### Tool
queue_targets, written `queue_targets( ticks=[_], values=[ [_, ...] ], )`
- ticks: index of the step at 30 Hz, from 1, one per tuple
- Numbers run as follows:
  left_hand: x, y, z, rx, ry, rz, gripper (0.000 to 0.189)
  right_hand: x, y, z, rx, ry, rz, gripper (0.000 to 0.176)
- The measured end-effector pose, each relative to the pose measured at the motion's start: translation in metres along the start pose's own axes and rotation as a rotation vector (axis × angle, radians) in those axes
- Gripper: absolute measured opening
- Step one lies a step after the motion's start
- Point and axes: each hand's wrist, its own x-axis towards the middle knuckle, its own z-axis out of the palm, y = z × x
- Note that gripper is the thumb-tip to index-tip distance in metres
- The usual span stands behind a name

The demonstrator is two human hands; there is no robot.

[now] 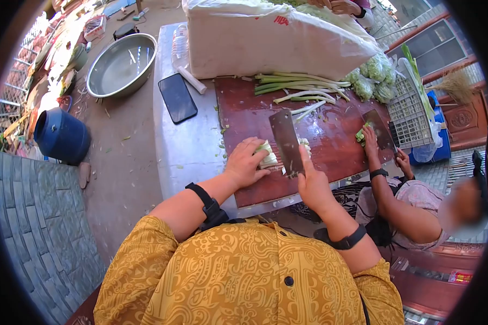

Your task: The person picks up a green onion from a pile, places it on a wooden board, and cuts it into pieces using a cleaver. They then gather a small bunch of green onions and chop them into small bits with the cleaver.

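Here's the table [171, 157], broad and pale with a dull sheen, and on it a big white box [265, 49], blocky, foam-like by its look. Below that lies the red-brown board [244, 116], flat, smooth and streaked with wet-looking patches, so things may well slide on it. Across its far side, long stalks [293, 85], slim and tubular, white running into green; they look light, bendy and easily bruised.

Now the cleaver [287, 141]: a broad, near-rectangular slab of dark, smeared metal, probably stiff and heavy toward the blade. The right grip [313, 187] is closed around its handle end, index finger laid along the blade, and that handle is the place to hold it, well clear of the edge.

Just beside the blade, on the near part of the board, sits the pale bundle [268, 157]! The left grip [246, 162] presses over it, fingers bent. It should be light, crisp but crushable, perhaps slippery between layers; best held from above and the side, fingertips tucked back. And smallest of all, cut bits [305, 144], whitish and moist-looking, beyond the blade.
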Motion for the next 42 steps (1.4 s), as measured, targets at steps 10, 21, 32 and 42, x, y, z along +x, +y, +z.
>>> queue_targets(
  ticks=[10, 21, 32, 42],
  values=[
    [-0.005, -0.011, 0.014, -0.138, 0.002, 0.028, 0.022, -0.019, -0.013, 0.006, -0.117, -0.168, 0.003, 0.077],
    [-0.004, -0.016, 0.018, -0.175, 0.007, -0.005, 0.018, 0.008, -0.001, 0.035, -0.156, -0.203, -0.083, 0.084],
    [-0.006, -0.014, 0.017, -0.176, 0.033, 0.033, 0.021, 0.055, 0.027, 0.071, 0.068, 0.162, -0.036, 0.082],
    [-0.006, -0.011, 0.014, -0.163, 0.025, 0.003, 0.03, 0.026, 0.015, 0.013, -0.011, 0.081, 0.036, 0.077]
  ],
)
